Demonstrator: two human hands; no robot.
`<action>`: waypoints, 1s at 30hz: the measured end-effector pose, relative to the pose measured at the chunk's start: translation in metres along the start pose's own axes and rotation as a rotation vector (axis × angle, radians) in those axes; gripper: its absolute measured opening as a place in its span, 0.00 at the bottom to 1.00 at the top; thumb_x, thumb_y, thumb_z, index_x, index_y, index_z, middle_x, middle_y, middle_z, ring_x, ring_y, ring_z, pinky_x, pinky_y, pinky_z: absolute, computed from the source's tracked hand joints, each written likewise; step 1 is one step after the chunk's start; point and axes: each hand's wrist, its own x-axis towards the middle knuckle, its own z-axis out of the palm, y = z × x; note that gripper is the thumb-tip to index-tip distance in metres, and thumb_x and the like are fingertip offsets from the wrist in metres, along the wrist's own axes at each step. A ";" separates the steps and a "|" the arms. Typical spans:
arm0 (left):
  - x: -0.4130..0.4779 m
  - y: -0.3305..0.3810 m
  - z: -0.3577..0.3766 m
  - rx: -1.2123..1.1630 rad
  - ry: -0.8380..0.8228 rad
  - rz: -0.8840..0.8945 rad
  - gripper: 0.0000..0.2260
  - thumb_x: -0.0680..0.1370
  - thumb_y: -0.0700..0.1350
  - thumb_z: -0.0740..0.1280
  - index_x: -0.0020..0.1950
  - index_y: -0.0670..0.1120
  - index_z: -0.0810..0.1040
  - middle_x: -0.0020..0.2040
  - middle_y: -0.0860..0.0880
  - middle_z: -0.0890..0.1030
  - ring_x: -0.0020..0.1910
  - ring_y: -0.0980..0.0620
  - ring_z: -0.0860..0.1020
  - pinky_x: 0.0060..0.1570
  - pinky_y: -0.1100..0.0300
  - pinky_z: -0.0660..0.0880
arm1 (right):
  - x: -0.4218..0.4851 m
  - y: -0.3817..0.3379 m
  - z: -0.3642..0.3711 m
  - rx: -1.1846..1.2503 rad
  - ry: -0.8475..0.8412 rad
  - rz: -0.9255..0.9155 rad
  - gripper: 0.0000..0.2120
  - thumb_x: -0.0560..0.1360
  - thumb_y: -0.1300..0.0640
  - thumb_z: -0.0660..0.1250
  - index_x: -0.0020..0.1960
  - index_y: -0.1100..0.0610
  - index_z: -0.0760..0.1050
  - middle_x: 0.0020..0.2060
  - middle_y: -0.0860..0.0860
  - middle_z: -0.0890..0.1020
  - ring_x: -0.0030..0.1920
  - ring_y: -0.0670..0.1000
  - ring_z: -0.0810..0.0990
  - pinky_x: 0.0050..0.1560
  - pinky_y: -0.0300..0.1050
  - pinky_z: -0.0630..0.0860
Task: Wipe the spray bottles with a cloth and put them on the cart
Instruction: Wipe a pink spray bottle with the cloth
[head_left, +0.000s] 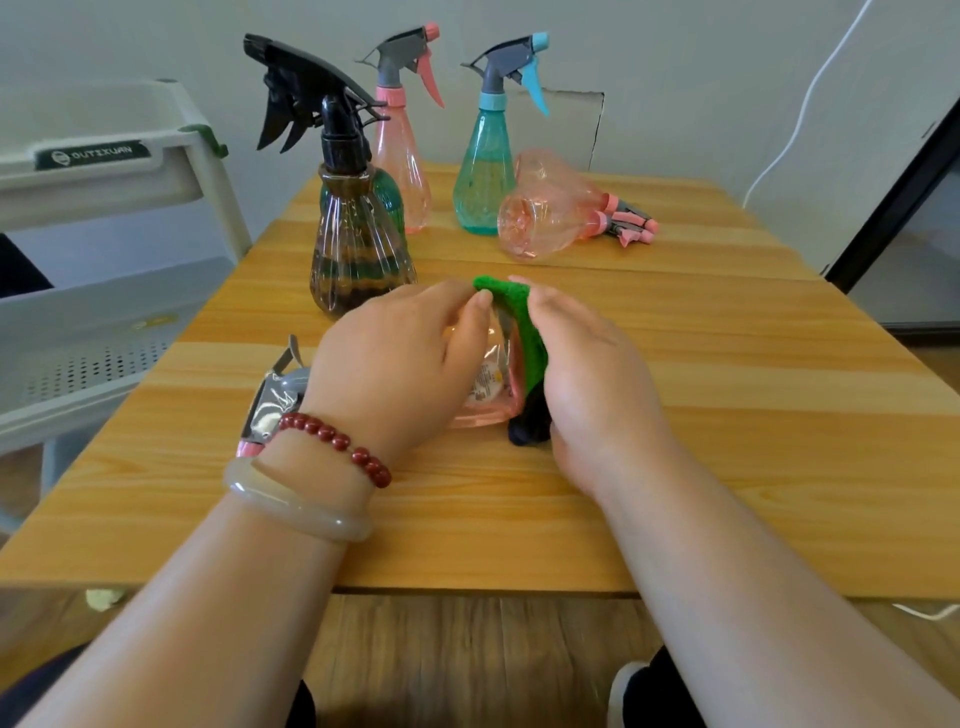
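Pink spray bottle (491, 387) is held on its side on the surface (727, 415) by the left hand (395, 364), fingers curled round it; green cloth (514, 312) is gripped against it by curled fingers of the right hand (587, 374).

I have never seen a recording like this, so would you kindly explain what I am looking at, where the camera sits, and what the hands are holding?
There is no machine here: a person works with bare hands, and the single camera is worn on their head, looking forward and down. The left hand grips a pink spray bottle lying on the wooden table, and the right hand holds a green cloth against it. Farther back stand a brown bottle with a black sprayer, an upright pink bottle and a teal bottle; a tipped pink bottle lies on its side. The white cart stands at the left.
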 end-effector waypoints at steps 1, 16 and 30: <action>0.001 -0.001 0.000 -0.010 -0.011 -0.026 0.20 0.83 0.57 0.48 0.56 0.53 0.78 0.37 0.58 0.71 0.37 0.60 0.71 0.32 0.64 0.63 | -0.004 0.000 -0.002 -0.010 -0.006 -0.006 0.13 0.81 0.49 0.62 0.44 0.37 0.82 0.45 0.37 0.84 0.53 0.44 0.82 0.62 0.53 0.77; 0.002 -0.010 -0.011 -0.164 -0.045 -0.087 0.22 0.84 0.53 0.52 0.53 0.41 0.81 0.43 0.42 0.84 0.38 0.43 0.81 0.39 0.49 0.78 | -0.008 -0.002 -0.010 -0.161 -0.006 -0.136 0.10 0.76 0.58 0.71 0.45 0.42 0.82 0.45 0.36 0.84 0.51 0.38 0.82 0.55 0.37 0.78; -0.003 -0.014 -0.006 -0.064 0.022 0.099 0.22 0.83 0.56 0.49 0.68 0.51 0.77 0.64 0.52 0.80 0.64 0.51 0.76 0.58 0.60 0.67 | 0.009 0.004 -0.007 -0.181 0.051 -0.026 0.06 0.76 0.57 0.72 0.41 0.48 0.79 0.39 0.46 0.82 0.40 0.47 0.81 0.40 0.41 0.75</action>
